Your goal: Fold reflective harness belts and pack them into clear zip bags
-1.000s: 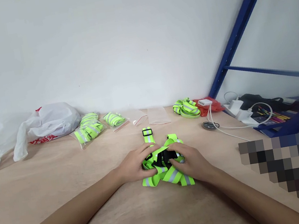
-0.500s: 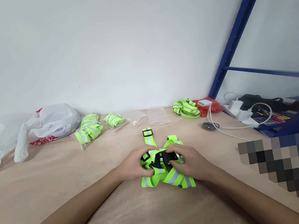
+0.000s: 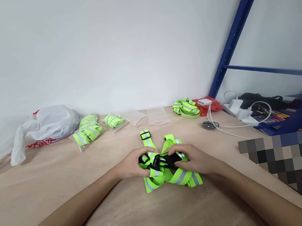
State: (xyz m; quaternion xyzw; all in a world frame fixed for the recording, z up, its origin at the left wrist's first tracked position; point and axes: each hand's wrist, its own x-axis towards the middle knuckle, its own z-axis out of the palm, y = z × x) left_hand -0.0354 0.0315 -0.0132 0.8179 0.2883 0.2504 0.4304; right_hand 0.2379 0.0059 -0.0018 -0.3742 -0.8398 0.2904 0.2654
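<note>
A bundle of neon-green reflective straps (image 3: 180,177) with grey stripes lies on the table in front of me. My left hand (image 3: 132,165) is closed on the left side of the bundle, fingers and thumb around the straps by one black buckle half (image 3: 155,163). Opposite it, my right hand (image 3: 195,159) pinches the wider black buckle half (image 3: 173,159). The two halves sit end to end; whether they are locked together I cannot tell. A black slide adjuster (image 3: 145,134) shows on the strap end pointing away from me.
Along the wall lie white plastic bags (image 3: 57,123), bagged green straps (image 3: 87,133), another bagged strap (image 3: 114,120), clear zip bags (image 3: 159,116) and a loose strap coil (image 3: 186,108). Rightward are a white charger (image 3: 204,102) with cables, a dark oval object (image 3: 208,125) and a blue metal frame (image 3: 234,41).
My hands have moved slightly apart, and more of the black buckle shows between them. The lower straps have spread a little to the right. The whole view has shifted slightly.
</note>
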